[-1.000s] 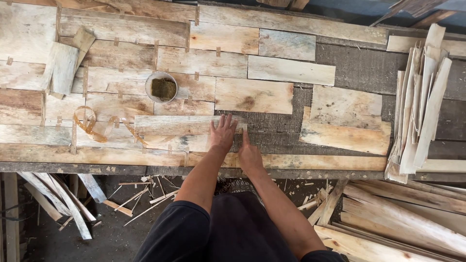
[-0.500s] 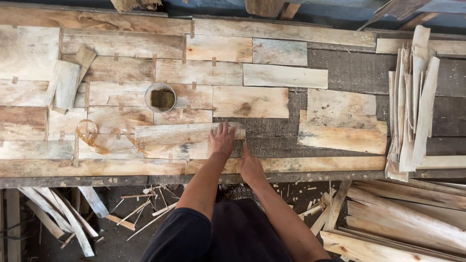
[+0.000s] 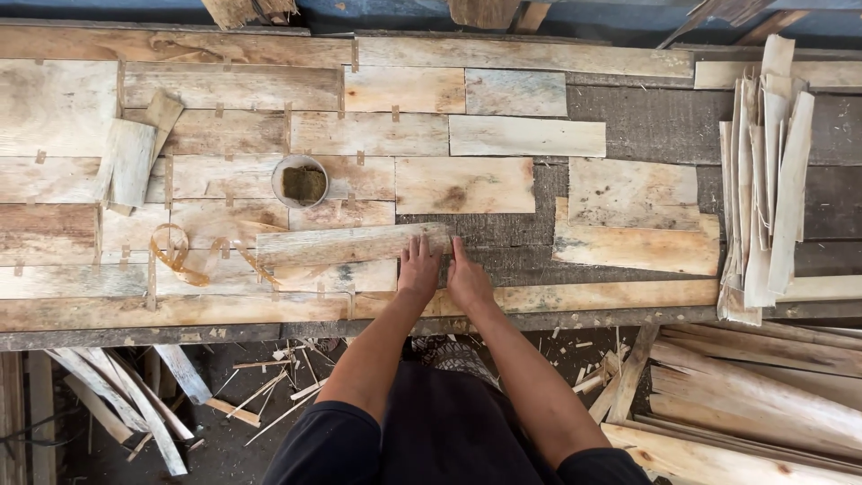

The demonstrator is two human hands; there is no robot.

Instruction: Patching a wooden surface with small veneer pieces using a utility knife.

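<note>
My left hand [image 3: 419,266] lies flat with fingers spread on the right end of a long thin wood veneer strip [image 3: 350,243]. The strip lies slightly tilted over other veneer pieces on the workbench [image 3: 628,126]. Beside it, my right hand [image 3: 467,278] rests flat on the bench just past the strip's right end, its fingertips close to that end. Neither hand grips anything.
A small round bowl [image 3: 301,181] of brownish paste stands left of centre. A curl of brown tape [image 3: 175,251] lies left of the strip. A stack of narrow veneer strips [image 3: 763,180] sits at the right. More offcuts [image 3: 745,395] lie on the floor.
The view has shifted a little. Both hands stay pressed at the strip's right end, with the right hand now slightly further right and nearer me.
</note>
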